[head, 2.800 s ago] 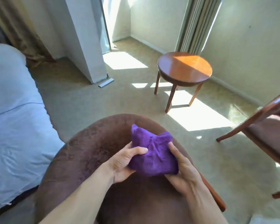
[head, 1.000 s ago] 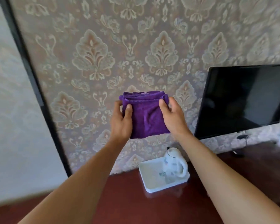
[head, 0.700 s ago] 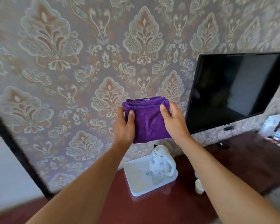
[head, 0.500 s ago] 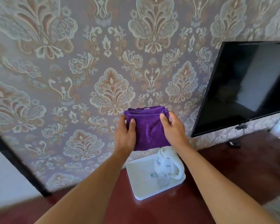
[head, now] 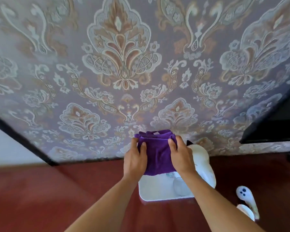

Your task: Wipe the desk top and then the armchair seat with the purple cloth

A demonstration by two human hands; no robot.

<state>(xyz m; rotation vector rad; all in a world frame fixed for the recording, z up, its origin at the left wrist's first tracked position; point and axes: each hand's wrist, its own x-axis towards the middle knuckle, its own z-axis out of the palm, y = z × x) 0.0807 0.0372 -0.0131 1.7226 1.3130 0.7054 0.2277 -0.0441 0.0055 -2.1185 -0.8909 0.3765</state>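
I hold the folded purple cloth (head: 157, 153) in front of me with both hands, above the dark red-brown desk top (head: 40, 195). My left hand (head: 135, 159) grips its left edge and my right hand (head: 181, 158) grips its right edge, thumbs on the near face. The cloth hangs in the air over a white tray and does not touch the desk. The armchair is out of view.
A white tray (head: 154, 191) sits on the desk under my hands, with a white kettle (head: 203, 163) and a glass on it. Two white cups (head: 246, 200) stand to the right. A black TV (head: 278, 124) hangs at the right; patterned wallpaper rises behind the desk.
I turned from the brown armchair to the desk and stepped closer. Both hands, still gripping the cloth, have come lower, now over the tray, and the TV has slid to the right edge.
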